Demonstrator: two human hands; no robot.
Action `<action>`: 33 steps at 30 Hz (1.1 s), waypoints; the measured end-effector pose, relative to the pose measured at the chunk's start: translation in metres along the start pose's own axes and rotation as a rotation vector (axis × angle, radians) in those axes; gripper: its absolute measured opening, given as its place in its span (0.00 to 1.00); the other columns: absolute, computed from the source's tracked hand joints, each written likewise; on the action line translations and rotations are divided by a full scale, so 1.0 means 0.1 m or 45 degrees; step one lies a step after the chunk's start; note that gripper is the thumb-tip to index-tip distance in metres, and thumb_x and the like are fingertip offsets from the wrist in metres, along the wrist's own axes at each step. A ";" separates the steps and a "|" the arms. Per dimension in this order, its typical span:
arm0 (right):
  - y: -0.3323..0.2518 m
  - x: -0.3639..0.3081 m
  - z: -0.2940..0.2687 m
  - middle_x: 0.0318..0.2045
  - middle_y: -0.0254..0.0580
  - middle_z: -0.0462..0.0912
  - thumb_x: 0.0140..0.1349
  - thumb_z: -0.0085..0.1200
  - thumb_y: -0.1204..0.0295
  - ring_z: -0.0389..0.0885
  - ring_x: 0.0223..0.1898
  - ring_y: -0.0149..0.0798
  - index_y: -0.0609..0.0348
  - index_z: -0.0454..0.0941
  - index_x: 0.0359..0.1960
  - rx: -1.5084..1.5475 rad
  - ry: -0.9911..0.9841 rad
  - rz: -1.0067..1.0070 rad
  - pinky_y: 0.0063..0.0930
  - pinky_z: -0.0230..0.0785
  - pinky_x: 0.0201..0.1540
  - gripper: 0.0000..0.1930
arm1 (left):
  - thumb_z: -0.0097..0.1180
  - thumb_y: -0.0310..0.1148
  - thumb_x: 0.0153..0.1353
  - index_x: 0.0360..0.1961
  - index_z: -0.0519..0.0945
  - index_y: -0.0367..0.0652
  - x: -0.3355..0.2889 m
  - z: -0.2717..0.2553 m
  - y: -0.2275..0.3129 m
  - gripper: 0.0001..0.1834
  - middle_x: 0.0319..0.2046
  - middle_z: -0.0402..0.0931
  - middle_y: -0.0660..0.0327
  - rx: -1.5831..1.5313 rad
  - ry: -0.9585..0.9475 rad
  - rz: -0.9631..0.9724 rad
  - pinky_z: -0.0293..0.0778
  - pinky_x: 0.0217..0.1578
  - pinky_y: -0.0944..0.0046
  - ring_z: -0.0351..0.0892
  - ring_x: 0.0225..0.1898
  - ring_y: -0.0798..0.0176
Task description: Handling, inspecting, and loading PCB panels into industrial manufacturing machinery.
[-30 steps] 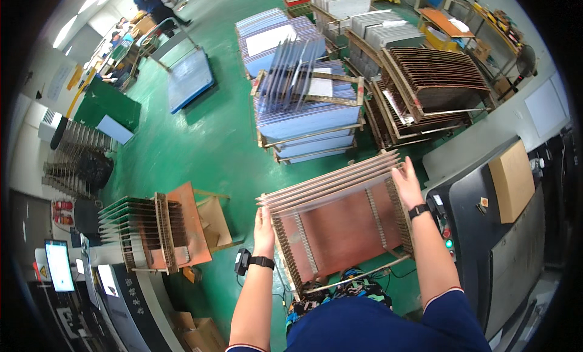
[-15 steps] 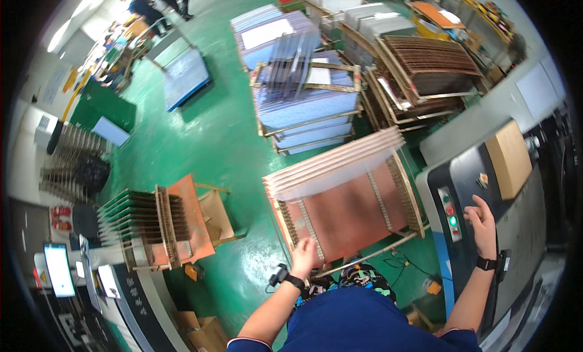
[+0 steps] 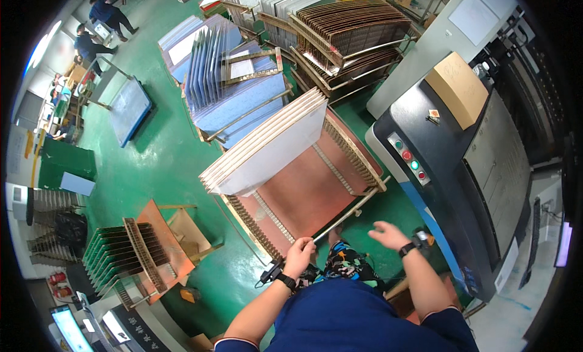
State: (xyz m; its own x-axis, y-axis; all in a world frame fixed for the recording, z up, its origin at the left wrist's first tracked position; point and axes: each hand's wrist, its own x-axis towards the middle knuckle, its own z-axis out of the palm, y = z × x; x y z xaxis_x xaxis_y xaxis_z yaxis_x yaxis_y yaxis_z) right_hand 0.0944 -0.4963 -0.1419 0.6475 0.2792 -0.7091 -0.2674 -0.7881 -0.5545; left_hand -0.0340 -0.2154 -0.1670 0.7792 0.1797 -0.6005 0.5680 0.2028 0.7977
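Observation:
A wheeled rack (image 3: 303, 200) with a reddish-brown base and slotted side rails stands right before me. Several white panels (image 3: 270, 155) lean upright in the slots at its far end. My left hand (image 3: 299, 258) is closed, fingers curled, at the near left corner of the rack, beside the end of its front bar (image 3: 353, 215). Whether it grips anything there is hidden. My right hand (image 3: 388, 236) hangs in the air off the near right corner, holding nothing, with fingers partly stretched and apart. Dark bands circle both wrists.
To the right stands a dark machine (image 3: 419, 118) with coloured buttons and a cardboard box (image 3: 458, 90) on top. Racks of blue-filmed panels (image 3: 237, 106) are beyond. At left are a rack of green boards (image 3: 124, 255) and a blue trolley (image 3: 130, 112). Two people stand far left.
My view has turned to the right, so the rack appears farther left. My right hand has come down from beside the machine's buttons toward the rack. The left hand stays by the rack's corner.

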 end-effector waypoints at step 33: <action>-0.47 0.68 -0.08 0.28 0.48 0.79 0.54 0.49 0.60 0.78 0.32 0.48 0.60 0.76 0.27 -1.013 -0.058 -0.742 0.41 0.71 0.34 0.14 | 0.47 0.39 0.59 0.34 0.69 0.44 0.95 1.27 -0.18 0.10 0.28 0.75 0.54 1.146 0.215 0.522 0.72 0.29 0.55 0.77 0.29 0.50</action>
State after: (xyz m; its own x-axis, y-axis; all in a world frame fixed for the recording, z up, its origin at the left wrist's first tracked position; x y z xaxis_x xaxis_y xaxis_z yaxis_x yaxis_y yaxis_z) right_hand 0.1565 -0.4448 -0.1603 0.4929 0.7486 -0.4434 0.6532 -0.6550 -0.3798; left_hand 0.0636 -0.3242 -0.2319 0.9515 0.2208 -0.2142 0.3076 -0.6967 0.6481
